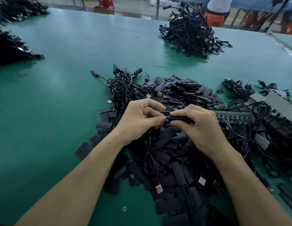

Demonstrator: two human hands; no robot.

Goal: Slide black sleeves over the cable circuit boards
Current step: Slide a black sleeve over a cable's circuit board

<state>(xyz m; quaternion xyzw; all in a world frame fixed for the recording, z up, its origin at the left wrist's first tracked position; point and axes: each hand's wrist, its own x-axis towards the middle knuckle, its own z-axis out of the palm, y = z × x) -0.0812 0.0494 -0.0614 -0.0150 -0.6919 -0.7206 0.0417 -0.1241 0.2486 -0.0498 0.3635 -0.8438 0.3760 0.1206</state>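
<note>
On the flat green surface (60, 95) lies a big loose heap of flat black sleeves (174, 157), and both hands work just above it. The left hand (140, 119) pinches the small green circuit board (166, 118) on its thin black cable (148, 144), and the right hand (199, 126) pinches one black tubular sleeve (179, 119) with its mouth at the board tip. Risk: a tilted board corner probably snags the sleeve lip and buckles the soft tube, or the dangling cable drags heap sleeves along.
</note>
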